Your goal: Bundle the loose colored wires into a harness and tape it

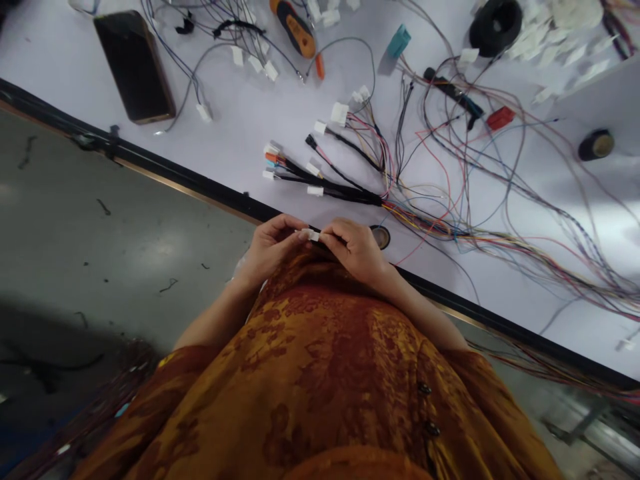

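Close against my body, at the table's front edge, a small white connector (313,235) lies between my two hands. The fingertips of my left hand (273,245) pinch its left end. My right hand (359,252) is closed at the connector's right end, its thumb and fingers pressed together; what they grip is too small to make out. Just beyond my hands lies a wire harness (350,191) with black-sleeved branches, which end in white connectors (315,191) and an orange connector (273,158). Its loose coloured wires (425,227) run off to the right.
A phone (134,67) lies at the back left. An orange-and-black handled tool (295,30), a teal connector (399,41), a red connector (501,119) and a black tape roll (496,27) are farther back. Another roll (381,237) sits beside my right hand. White pieces (550,50) are heaped at the back right.
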Demonstrator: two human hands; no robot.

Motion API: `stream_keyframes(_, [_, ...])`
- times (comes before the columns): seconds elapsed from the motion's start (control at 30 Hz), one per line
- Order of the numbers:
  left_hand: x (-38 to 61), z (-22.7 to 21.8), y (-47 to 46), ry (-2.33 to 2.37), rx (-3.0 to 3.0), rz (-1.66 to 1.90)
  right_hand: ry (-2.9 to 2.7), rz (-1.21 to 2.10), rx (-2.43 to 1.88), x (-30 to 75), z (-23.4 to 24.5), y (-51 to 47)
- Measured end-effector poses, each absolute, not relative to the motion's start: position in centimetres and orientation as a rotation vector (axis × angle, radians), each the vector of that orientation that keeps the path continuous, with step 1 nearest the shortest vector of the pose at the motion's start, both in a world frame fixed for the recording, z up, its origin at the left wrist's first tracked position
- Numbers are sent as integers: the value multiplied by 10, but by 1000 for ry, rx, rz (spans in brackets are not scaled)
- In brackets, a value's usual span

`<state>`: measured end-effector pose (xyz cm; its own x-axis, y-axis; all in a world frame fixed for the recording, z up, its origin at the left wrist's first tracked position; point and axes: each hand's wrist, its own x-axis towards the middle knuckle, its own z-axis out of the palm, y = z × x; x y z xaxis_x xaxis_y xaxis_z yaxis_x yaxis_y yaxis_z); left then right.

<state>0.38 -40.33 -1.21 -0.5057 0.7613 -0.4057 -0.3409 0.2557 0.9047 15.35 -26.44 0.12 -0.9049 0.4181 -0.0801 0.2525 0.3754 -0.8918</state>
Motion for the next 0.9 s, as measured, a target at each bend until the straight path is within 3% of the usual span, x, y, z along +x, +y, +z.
stream_keyframes(0.3, [-2,-9,-398,1571,503,1373,-2507,1501,-598,162,7,-260])
stream_keyframes(0.43, [-20,-18,-396,1767,615,1295,-2704,1131,-688,185,8,-230])
stream_keyframes(0.57, [-41,-31,-395,2122,991,981,-2744,792,-888,227,-6,-191])
stream_keyframes(0.73, [-70,-12,-381,2204,1333,628,-2448,962,-977,267,-16,-167])
stream_keyframes(0.9, [-90,10,-304,2236,1436,844,-2241,928,-1004,232,-1,-155])
